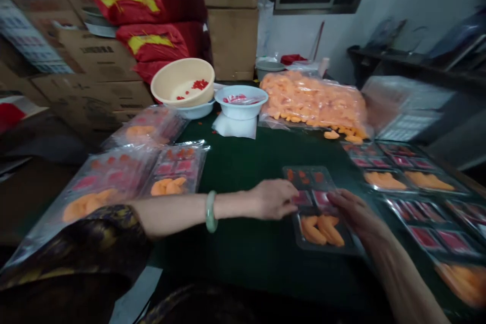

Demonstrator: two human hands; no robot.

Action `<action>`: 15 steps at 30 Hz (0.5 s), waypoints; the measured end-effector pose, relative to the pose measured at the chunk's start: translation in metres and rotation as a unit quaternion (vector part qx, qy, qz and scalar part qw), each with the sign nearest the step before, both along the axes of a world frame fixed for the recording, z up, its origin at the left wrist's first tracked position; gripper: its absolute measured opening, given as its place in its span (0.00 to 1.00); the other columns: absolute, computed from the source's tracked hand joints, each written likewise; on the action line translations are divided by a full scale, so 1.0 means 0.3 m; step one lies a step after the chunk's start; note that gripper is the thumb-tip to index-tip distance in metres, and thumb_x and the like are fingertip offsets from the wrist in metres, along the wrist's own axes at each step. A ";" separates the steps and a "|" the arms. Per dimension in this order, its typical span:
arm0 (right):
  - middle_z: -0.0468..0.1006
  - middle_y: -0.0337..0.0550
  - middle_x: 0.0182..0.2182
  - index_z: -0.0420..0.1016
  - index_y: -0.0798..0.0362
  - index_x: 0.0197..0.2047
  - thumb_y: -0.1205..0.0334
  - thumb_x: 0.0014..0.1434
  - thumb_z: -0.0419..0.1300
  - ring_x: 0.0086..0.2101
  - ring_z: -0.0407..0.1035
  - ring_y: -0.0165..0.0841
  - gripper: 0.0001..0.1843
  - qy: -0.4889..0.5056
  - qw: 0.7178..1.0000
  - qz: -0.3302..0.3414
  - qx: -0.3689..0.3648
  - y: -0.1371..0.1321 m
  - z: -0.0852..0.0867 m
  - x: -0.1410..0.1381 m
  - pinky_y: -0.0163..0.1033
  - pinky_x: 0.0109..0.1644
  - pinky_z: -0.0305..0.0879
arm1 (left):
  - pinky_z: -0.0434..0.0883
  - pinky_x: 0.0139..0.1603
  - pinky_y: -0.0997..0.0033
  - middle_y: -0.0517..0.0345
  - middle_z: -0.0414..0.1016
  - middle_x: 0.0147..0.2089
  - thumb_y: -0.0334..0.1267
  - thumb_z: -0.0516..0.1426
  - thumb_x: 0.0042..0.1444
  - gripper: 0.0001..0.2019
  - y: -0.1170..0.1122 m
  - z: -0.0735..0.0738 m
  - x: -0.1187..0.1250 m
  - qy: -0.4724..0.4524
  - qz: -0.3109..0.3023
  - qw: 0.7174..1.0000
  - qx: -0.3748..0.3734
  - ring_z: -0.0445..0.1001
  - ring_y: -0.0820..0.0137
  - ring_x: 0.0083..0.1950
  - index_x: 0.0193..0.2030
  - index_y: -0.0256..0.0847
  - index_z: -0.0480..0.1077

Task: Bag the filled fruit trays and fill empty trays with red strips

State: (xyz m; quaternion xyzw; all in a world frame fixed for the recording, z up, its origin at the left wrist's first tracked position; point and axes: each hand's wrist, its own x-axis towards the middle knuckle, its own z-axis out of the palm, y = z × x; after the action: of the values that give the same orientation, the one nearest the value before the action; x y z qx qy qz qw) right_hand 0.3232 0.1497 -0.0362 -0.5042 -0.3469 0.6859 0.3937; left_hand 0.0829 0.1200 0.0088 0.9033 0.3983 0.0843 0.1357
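A clear plastic tray (318,253) lies on the green tabletop, between my hands. Its compartments hold small red-orange pieces (302,176) at the top, pinkish-red squares (322,198) in the middle and orange curved pieces (329,230) at the bottom. From the left, my left hand (271,200), a green bangle (211,211) on its wrist, reaches the tray's left edge beside one square. Its fingers are curled closed, and what lies between them is hidden. My right hand (357,212) grips the tray's right edge, fingertips near the other square.
Filled trays stand at right (385,180), bagged ones (169,185) at left. Behind are a cream basin (163,81) with red pieces, a pale blue bowl (241,110) and a big bag of orange pieces (311,96). Cardboard boxes (235,40) and red sacks (163,5) are stacked at the back.
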 end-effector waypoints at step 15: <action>0.77 0.36 0.27 0.67 0.46 0.35 0.66 0.31 0.73 0.26 0.74 0.35 0.27 0.018 0.995 -0.049 -0.082 -0.017 -0.012 0.018 0.33 0.26 0.73 | 0.68 0.46 0.59 0.53 0.71 0.40 0.40 0.54 0.58 0.10 0.550 -0.082 -0.608 0.216 0.219 0.948 0.082 0.71 0.68 0.43 0.39 0.33 0.69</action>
State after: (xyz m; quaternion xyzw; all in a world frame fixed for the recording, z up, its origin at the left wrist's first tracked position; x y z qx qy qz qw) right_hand 0.3286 0.1447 -0.0397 -0.5388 -0.2578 0.7005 0.3904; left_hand -0.0996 0.2849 -0.0159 0.7983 0.5978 -0.0534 -0.0499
